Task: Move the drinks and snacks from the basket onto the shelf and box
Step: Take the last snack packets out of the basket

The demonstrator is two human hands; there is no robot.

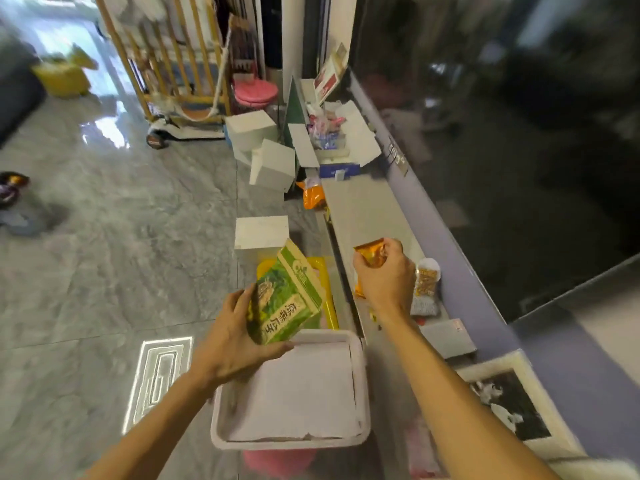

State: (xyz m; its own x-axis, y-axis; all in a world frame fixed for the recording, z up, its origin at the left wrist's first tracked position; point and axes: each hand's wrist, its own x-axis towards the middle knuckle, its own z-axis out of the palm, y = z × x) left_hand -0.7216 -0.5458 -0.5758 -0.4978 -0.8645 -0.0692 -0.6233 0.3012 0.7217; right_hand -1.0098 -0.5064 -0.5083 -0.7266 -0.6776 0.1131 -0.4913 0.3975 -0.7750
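A green snack bag point(285, 299) is gripped in the left hand point(230, 336), thumb pressed along its lower edge and fingers wrapped behind its left side. The bag is held tilted above the far rim of a pale tray-like box point(360, 382), whose flat inner surface is bare. Just beyond the bag, a yellow basket point(320, 268) is partly seen; its contents cannot be made out.

A small orange packet point(372, 252) is pinched between thumb and fingertips of the right hand point(386, 280), held over the near part of a long grey shelf point(360, 209). The shelf is bounded on its right by a lilac wall ledge and on its left by a straight edge dropping toward the floor. A clear snack pouch point(427, 280) is noted just beside the right hand, against the ledge, with a grey block point(448, 337) nearer the camera. The middle stretch of shelf is open; at the far end it is closed off by an open carton point(341, 140). An orange bag point(313, 195) lies off the shelf's left edge. White boxes point(272, 164) are scattered on the floor; wide open tile is seen to the left.
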